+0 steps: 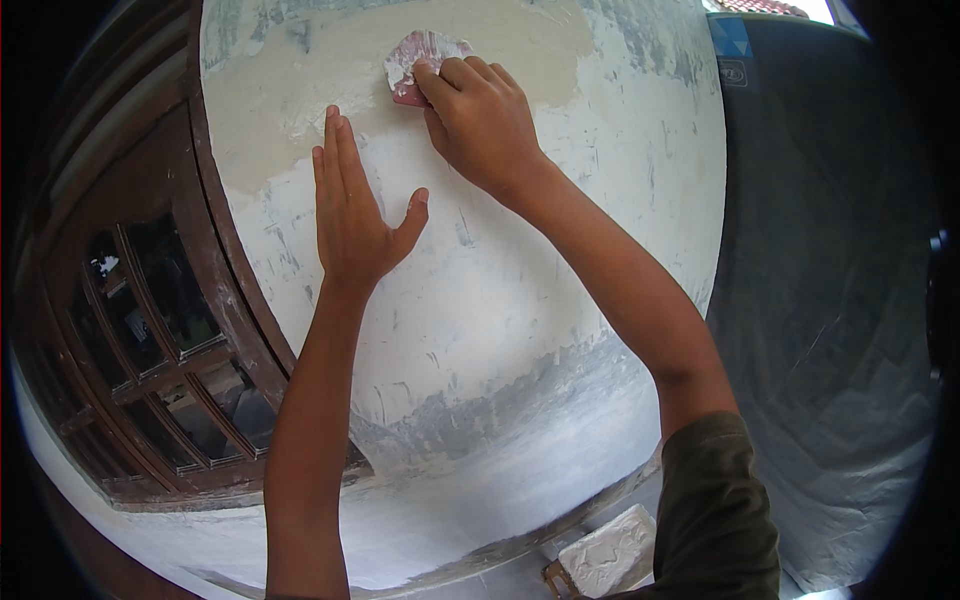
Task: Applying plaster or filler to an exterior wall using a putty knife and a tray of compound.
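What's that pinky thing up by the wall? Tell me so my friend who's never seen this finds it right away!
Find the big pale wall, right of the brown wooden window. Near its top, look at the right hand. It grips a small, flat, pinkish-red scraper smeared with white, the only pinkish thing against that wall.

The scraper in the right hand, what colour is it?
The scraper is pinkish red, smeared with white. It shows in the head view.
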The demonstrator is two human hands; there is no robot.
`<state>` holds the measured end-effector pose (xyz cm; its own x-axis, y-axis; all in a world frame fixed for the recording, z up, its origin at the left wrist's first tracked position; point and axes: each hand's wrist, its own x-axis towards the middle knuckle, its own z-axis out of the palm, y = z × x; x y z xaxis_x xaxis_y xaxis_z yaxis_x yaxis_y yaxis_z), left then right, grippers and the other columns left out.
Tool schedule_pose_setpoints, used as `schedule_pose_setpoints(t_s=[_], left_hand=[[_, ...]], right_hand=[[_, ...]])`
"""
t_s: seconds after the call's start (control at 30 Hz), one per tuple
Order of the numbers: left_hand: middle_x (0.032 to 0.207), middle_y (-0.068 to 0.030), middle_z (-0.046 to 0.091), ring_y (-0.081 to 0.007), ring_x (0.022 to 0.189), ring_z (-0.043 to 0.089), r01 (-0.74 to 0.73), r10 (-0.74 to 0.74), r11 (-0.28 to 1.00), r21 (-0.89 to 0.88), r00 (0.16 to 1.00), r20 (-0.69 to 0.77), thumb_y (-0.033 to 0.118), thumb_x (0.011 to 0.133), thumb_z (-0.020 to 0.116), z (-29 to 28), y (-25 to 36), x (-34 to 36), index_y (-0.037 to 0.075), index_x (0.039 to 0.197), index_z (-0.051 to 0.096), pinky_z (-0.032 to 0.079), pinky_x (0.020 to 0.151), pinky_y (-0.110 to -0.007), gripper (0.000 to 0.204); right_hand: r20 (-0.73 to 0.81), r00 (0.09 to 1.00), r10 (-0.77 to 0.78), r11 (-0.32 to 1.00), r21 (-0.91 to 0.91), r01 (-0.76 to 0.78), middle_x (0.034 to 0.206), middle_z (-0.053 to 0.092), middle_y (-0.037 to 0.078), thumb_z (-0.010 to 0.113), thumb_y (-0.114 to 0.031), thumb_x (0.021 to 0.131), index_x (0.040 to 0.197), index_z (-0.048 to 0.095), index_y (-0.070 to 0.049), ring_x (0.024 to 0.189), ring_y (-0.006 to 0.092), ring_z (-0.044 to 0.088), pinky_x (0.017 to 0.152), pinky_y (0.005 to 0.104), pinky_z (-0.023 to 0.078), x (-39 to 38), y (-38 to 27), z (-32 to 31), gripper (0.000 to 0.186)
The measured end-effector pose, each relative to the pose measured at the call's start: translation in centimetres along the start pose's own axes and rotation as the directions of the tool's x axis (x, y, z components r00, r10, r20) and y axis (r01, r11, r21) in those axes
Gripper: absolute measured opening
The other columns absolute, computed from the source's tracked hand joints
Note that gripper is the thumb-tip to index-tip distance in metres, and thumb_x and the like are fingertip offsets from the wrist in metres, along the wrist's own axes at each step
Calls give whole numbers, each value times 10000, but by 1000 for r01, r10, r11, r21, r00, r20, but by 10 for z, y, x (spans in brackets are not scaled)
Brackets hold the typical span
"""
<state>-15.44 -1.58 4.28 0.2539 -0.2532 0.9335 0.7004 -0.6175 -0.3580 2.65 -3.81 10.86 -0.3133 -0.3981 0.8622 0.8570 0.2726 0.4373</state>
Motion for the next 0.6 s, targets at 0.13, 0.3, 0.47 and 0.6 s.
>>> schedule_pose_setpoints(t_s=[0.13, 0.3, 0.47, 0.6], left_hand=[[1628, -272, 215, -423, 1506, 250, -3, 3, 1000, 0, 1000, -2, 354, 884, 655, -1, 2, 2, -38, 1583, 112, 187, 1219, -563, 968], [1631, -267, 213, -417, 1510, 243, -5, 5, 1000, -13, 1000, -4, 338, 868, 670, 1, 5, 4, -38, 1583, 109, 181, 1224, -555, 983], [1633, -263, 210, -410, 1511, 245, 6, -6, 1000, -15, 1000, -3, 322, 860, 676, -1, 2, 2, -39, 1580, 115, 178, 1228, -547, 981], [1632, -260, 216, -407, 1508, 254, 1, -1, 1000, -11, 1000, -9, 317, 854, 683, -1, 3, 3, -41, 1577, 122, 178, 1231, -542, 983]], right_hand=[[8, 983, 186, 980, 72, -186, 834, 664, 129, 665, -41, 792, 977, 696, -20, 849, 320, 663, 763, 430, 526, 5, 21, -12, 189], [-82, 870, 486, 872, 102, -478, 746, 660, 129, 645, -98, 806, 1136, 736, 10, 656, 230, 631, 670, 352, 510, 5, 93, -17, 359], [20, 720, 694, 690, 268, -673, 711, 688, 43, 665, -152, 831, 1046, 751, 26, 658, 85, 588, 661, 269, 485, 0, 124, -36, 292], [105, 729, 677, 604, 486, -631, 777, 707, 69, 663, -97, 856, 970, 732, 58, 740, 103, 654, 750, 249, 518, -10, 135, -45, 204]])
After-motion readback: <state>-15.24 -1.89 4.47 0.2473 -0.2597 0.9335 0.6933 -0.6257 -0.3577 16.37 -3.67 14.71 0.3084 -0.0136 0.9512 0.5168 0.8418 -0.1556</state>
